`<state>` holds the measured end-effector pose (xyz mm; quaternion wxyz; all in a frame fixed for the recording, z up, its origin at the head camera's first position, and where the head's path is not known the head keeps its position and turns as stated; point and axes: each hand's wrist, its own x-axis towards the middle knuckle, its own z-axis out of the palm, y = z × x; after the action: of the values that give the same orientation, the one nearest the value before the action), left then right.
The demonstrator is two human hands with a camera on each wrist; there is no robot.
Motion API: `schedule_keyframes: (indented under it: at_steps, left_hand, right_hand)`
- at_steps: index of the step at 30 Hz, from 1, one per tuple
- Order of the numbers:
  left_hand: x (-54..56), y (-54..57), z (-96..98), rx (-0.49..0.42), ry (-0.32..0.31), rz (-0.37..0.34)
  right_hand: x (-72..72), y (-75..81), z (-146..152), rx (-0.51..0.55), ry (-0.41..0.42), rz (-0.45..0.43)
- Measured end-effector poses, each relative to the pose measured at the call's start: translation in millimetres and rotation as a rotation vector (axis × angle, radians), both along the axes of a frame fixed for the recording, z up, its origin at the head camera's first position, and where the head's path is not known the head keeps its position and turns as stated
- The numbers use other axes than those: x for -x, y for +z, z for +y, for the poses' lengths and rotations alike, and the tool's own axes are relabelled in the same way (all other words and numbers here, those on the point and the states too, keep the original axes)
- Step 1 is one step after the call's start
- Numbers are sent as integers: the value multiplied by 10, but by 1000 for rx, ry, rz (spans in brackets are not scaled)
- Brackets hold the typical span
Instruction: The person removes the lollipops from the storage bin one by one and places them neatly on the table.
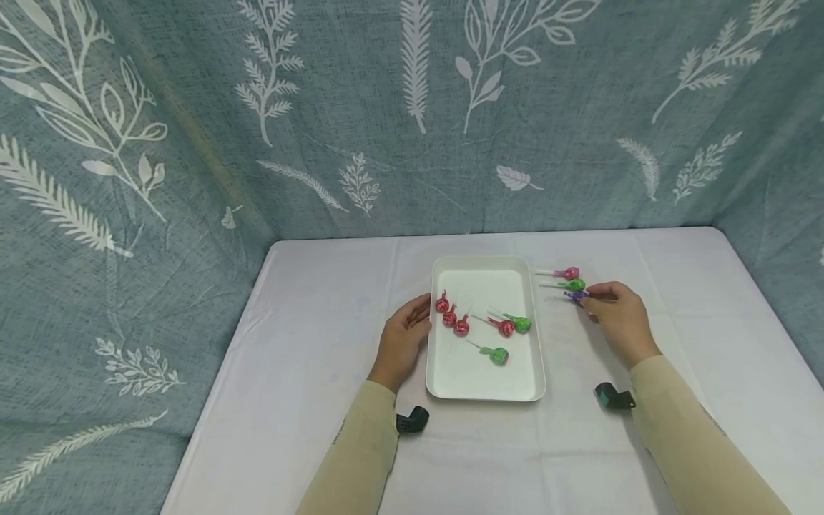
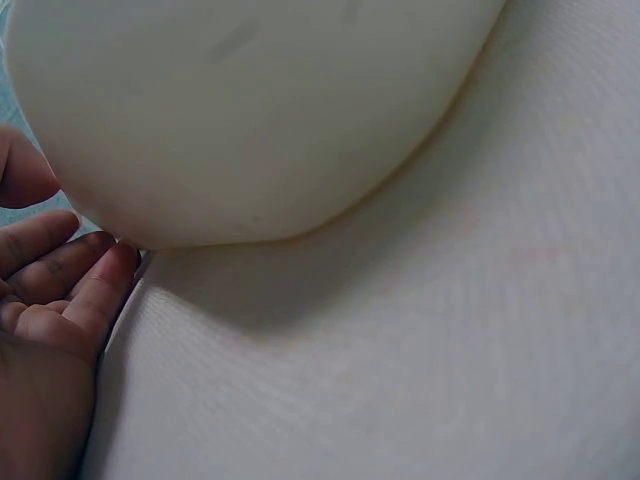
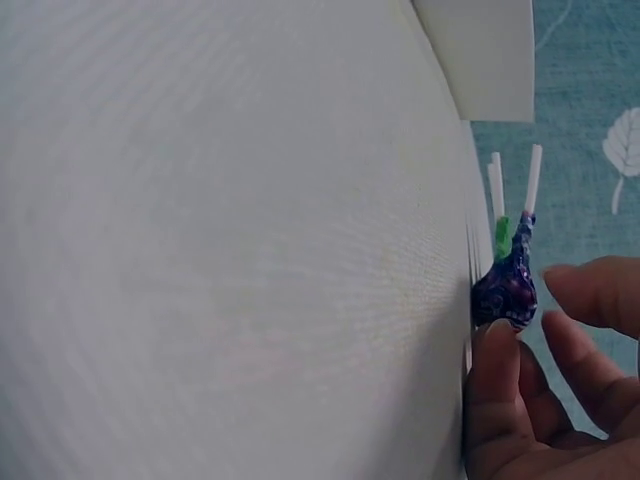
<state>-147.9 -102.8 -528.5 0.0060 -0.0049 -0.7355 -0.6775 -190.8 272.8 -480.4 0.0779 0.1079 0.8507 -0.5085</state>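
A white tray (image 1: 483, 383) holds several red-wrapped lollipops (image 1: 461, 327) and two green-wrapped ones, one of them (image 1: 498, 355) lying nearest its front. My left hand (image 1: 400, 343) is at the tray's left side, with relaxed fingertips against its outer wall. To the tray's right lie a pink lollipop (image 1: 571, 273), a green lollipop (image 1: 576, 285) and a purple lollipop (image 1: 575, 296), one below another with sticks pointing left. My right hand (image 1: 618, 318) is at the purple one's head. One digit touches that head in the right wrist view, while another finger stands slightly apart from it.
White cloth (image 1: 309, 357) covers the table. Patterned blue-green fabric (image 1: 386, 129) hangs behind it and along both sides. A black device (image 1: 413, 420) sits at the left wrist, and another (image 1: 614, 396) at the right wrist.
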Motion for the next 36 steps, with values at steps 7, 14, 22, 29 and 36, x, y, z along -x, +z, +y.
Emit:
schedule_keyframes:
  at_steps: [7,14,22,29,36]
  left_hand:
    - [12,-4,7,-9,1,-3]
    - [7,12,10,-2,7,-19]
    - [1,22,9,-4,6,-21]
    - [-4,27,8,5,9,-16]
    - [-3,20,10,2,8,-7]
  right_hand:
    - [-3,12,-3,-9,-4,-1]
    - [3,29,-12,-2,-6,-1]
    - [10,26,-6,0,-2,10]
    - [15,10,9,-12,-12,3]
    - [6,22,56,-16,-14,1]
